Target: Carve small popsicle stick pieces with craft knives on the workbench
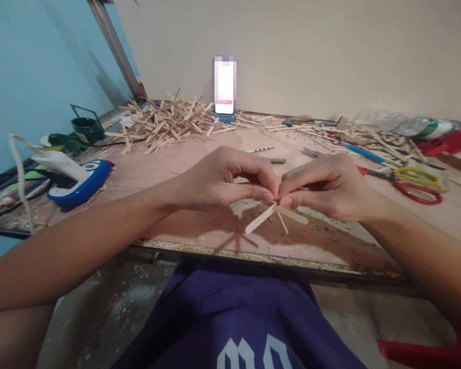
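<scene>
Left hand (230,177) and right hand (330,187) pinch one small popsicle-stick assembly (275,215) between fingertips, just above the counter (169,179) front edge.
Left to right: blue-white glue gun (79,184), loose stick pile (169,120), phone (225,84) propped at the wall, then red-and-yellow scissors (411,182) beyond the right hand. Sticks fan out below the pinch.

workbench (146,179); stick pile (169,120); scissors (415,184)

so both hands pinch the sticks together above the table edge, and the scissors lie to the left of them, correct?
Not quite. In the head view the scissors lie right of the hands, not left. Left hand and right hand do pinch the sticks above the table edge.
</scene>
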Demonstrator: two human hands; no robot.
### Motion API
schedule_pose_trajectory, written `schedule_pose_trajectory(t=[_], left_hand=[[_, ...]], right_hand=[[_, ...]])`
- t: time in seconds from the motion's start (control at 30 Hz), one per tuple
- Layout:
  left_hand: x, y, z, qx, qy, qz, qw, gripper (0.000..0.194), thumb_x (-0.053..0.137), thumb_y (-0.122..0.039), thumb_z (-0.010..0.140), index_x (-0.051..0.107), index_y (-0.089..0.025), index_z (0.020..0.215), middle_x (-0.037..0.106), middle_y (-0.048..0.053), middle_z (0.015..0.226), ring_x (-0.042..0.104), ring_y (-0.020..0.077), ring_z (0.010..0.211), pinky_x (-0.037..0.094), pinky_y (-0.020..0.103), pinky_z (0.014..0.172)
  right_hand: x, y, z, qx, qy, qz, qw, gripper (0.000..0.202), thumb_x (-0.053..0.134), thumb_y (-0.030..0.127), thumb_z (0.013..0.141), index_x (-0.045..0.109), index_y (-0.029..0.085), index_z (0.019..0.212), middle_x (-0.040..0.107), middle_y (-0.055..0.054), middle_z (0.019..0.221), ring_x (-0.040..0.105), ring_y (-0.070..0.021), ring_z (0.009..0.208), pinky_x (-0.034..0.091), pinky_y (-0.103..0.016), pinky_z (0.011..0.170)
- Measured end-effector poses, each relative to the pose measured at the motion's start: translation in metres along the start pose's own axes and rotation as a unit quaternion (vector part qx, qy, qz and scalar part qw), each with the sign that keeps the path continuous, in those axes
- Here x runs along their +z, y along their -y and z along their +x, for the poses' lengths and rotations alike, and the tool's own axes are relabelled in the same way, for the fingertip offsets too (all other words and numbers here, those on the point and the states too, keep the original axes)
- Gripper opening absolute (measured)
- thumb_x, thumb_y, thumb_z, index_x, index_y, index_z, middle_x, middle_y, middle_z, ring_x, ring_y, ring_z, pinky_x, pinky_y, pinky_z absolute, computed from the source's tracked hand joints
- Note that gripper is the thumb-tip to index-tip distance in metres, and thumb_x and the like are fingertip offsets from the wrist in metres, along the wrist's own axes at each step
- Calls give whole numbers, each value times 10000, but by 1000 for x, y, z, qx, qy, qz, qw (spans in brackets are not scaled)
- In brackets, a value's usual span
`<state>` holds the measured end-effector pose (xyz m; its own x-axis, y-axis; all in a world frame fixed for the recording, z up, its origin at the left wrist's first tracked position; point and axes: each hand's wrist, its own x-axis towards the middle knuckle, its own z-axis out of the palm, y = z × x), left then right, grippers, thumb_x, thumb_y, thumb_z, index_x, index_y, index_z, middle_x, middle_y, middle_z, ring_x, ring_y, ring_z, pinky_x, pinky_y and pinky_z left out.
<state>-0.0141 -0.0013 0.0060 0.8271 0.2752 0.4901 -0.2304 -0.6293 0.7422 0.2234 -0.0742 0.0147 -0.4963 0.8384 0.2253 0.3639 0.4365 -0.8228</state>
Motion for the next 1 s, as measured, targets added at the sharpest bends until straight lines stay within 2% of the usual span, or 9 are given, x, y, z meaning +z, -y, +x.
schedule_pose_trajectory(t=[0.13, 0.27, 0.4, 0.5, 0.57, 0.7, 0.8, 0.9, 1.0], left_hand=[[3, 1, 1, 10, -33, -4, 999, 73, 800, -93, 909, 799, -163, 892, 800, 35, 871, 740, 121, 806, 580, 212, 767], [6, 0, 4, -28, -89, -73, 993, 97, 846, -90, 859, 786, -156, 897, 791, 15, 854, 741, 112, 758, 589, 202, 719], [4, 1, 4, -48, -63, -67, 995, 90, 805, -187, 918, 761, -148, 850, 754, 7, 762, 701, 104, 679, 551, 200, 642], [-1, 2, 1, 5, -18, 58, 998, 90, 721, -192, 965, 743, -156, 886, 757, 12, 792, 689, 109, 712, 527, 213, 677], [-4, 3, -1, 67, 35, 188, 979, 99, 652, -167, 994, 731, -170, 933, 757, 18, 829, 675, 119, 731, 499, 233, 695], [-8, 6, -2, 161, 110, 406, 893, 204, 560, -135, 1029, 689, -186, 880, 714, 29, 802, 617, 154, 695, 417, 286, 638], [-9, 9, -2, 186, 112, 469, 856, 241, 526, -105, 1043, 674, -181, 869, 682, 27, 786, 596, 165, 697, 405, 304, 640], [-10, 12, -2, 193, 102, 494, 842, 270, 478, -115, 1080, 685, -181, 919, 693, 41, 848, 617, 174, 771, 435, 314, 694], [-11, 13, -2, 189, 94, 520, 828, 297, 446, -144, 1107, 698, -188, 956, 707, 51, 891, 629, 181, 814, 439, 327, 706]], right_hand=[[-3, -3, 0, 61, 13, 64, 996, 274, 859, 453, 873, 850, 180, 848, 732, -26, 729, 574, -127, 611, 424, -266, 554], [-3, -9, -1, 90, 22, 155, 984, 212, 861, 393, 886, 823, 185, 873, 683, 1, 688, 547, -98, 572, 397, -235, 519], [1, -15, -1, 69, 19, 211, 975, 202, 866, 346, 888, 815, 151, 905, 685, -4, 682, 486, -72, 507, 355, -218, 464], [2, -16, 1, 64, 18, 214, 975, 183, 874, 313, 879, 818, 139, 864, 655, 9, 634, 466, -66, 489, 338, -214, 457], [1, -14, 2, 74, 18, 189, 979, 183, 876, 307, 874, 824, 133, 851, 647, 6, 621, 470, -71, 497, 322, -217, 453], [-2, -10, 2, 105, 23, 138, 985, 201, 857, 320, 892, 826, 123, 868, 613, 13, 600, 439, -73, 498, 287, -222, 436], [-2, -10, 4, 133, 17, 131, 982, 232, 878, 345, 874, 809, 125, 894, 623, 14, 625, 431, -71, 500, 283, -222, 427], [-3, -12, 6, 147, -2, 134, 980, 271, 909, 360, 845, 763, 136, 889, 616, 29, 636, 431, -67, 497, 285, -217, 426], [-7, -14, 6, 132, 28, 124, 983, 305, 887, 399, 873, 728, 141, 834, 560, 49, 589, 421, -66, 481, 280, -221, 431]])
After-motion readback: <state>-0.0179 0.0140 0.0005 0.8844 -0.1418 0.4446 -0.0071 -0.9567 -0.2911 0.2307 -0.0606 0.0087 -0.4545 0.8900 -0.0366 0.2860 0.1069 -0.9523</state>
